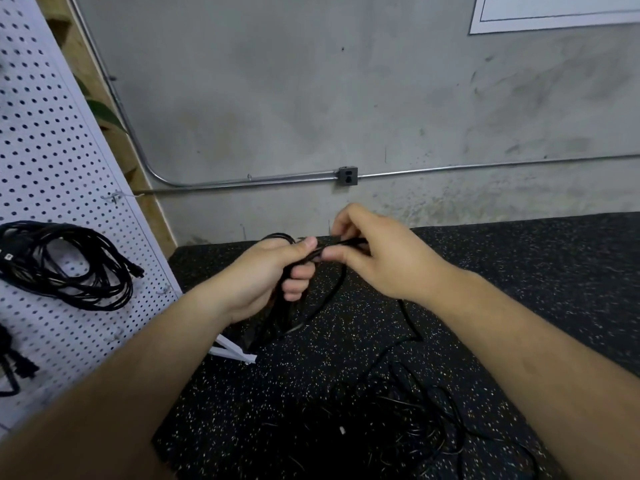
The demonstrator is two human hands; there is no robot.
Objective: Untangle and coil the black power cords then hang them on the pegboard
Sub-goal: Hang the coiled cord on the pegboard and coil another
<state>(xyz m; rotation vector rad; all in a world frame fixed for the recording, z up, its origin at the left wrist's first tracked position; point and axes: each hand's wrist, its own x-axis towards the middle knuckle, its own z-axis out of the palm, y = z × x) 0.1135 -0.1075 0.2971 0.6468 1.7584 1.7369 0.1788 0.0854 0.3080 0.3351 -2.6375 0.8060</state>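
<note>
The cord [277, 317] looks light, limp and smooth-jacketed, so its loops will likely spring or slide apart unless gripped where they cross. The best hold is probably the gathered top of the loops, with the free strand pinched just beside it. The cord hangs in loops from the left hand [263, 275], above the floor [519, 271], and trails down from the right hand [381, 258] to the tangled pile [381, 427] near the person. The left hand is held out at mid-view, fingers curled round the bundle, thumb pressed on top. The right hand, just beside it, pinches one strand between thumb and fingertips. A finished coil [93, 285] hangs on the pegboard [69, 150] at left.
</note>
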